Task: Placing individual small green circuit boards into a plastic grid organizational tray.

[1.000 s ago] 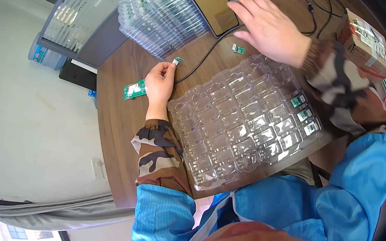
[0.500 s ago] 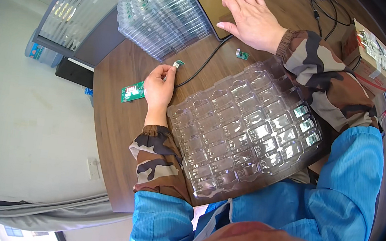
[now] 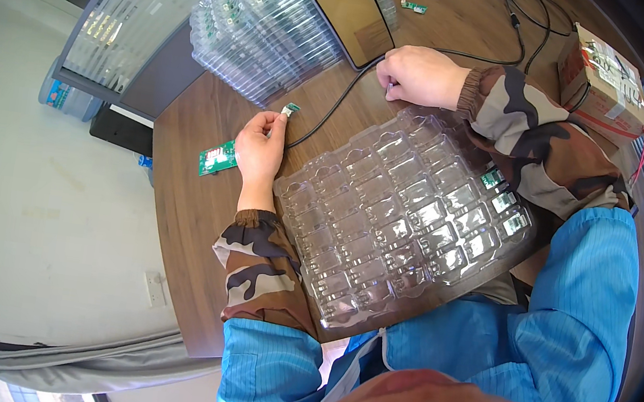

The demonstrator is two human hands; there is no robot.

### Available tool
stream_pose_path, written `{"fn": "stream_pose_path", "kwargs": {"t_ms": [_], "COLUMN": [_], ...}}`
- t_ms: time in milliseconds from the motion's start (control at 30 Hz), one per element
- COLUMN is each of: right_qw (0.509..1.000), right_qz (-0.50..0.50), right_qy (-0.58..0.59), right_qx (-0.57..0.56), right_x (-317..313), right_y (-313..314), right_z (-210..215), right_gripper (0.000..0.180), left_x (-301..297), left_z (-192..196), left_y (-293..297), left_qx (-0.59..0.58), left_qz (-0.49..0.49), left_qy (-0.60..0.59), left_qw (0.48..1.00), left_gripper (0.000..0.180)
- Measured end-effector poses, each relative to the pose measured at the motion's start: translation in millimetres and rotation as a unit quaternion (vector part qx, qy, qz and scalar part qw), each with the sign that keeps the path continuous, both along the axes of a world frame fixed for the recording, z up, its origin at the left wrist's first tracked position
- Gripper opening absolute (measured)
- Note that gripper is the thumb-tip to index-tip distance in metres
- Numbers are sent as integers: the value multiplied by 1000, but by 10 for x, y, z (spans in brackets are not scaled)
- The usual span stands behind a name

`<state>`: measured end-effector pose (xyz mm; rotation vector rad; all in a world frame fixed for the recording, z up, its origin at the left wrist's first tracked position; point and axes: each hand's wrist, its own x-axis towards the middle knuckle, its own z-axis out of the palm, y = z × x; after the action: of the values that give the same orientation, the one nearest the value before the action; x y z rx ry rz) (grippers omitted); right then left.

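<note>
My left hand (image 3: 260,148) pinches the plug end of a black cable (image 3: 325,116), and a tiny green board (image 3: 291,109) sticks out of the plug. My right hand (image 3: 416,75) rests on the wooden table (image 3: 183,207) just beyond the clear blister tray (image 3: 383,233). Its fingertips are closed on a small board, which is mostly hidden under them. The tray lies between my arms, with several small green boards (image 3: 501,202) in its right-hand cells. The cable runs up to a phone (image 3: 351,10) lying face up.
A larger green circuit board (image 3: 218,159) lies left of my left hand. A stack of clear trays (image 3: 272,24) filled with parts sits at the back left. A cardboard box (image 3: 603,75) stands at the back right, and another small board (image 3: 414,7) lies beside the phone.
My right hand left the phone screen and came down to the small board on the table near the tray. My left hand kept its hold on the plug.
</note>
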<state>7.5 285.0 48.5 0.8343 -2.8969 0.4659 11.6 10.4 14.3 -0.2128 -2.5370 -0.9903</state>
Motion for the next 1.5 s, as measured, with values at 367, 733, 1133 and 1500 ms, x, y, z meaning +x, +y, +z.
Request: {"fn": "stream_pose_path", "kwargs": {"t_ms": [367, 733, 1133, 1500], "right_qw": [950, 823, 708, 604], "right_qz": [139, 24, -575, -714], "right_qy": [4, -264, 233, 353], "right_qx": [-280, -502, -337, -40], "right_x": [127, 2242, 3586, 3635], "right_y": [98, 1431, 3480, 3996], "right_z": [188, 552, 249, -157], "right_gripper": [17, 24, 22, 16], "left_x": [-17, -134, 0, 8], "left_z": [-5, -73, -17, -7], "left_y": [-81, -170, -56, -47], "left_qx": [-37, -11, 20, 21], "left_qz": [-48, -101, -114, -105], "left_qy": [22, 0, 15, 13], "left_qw": [998, 995, 993, 994], "left_gripper": [20, 21, 22, 20]}}
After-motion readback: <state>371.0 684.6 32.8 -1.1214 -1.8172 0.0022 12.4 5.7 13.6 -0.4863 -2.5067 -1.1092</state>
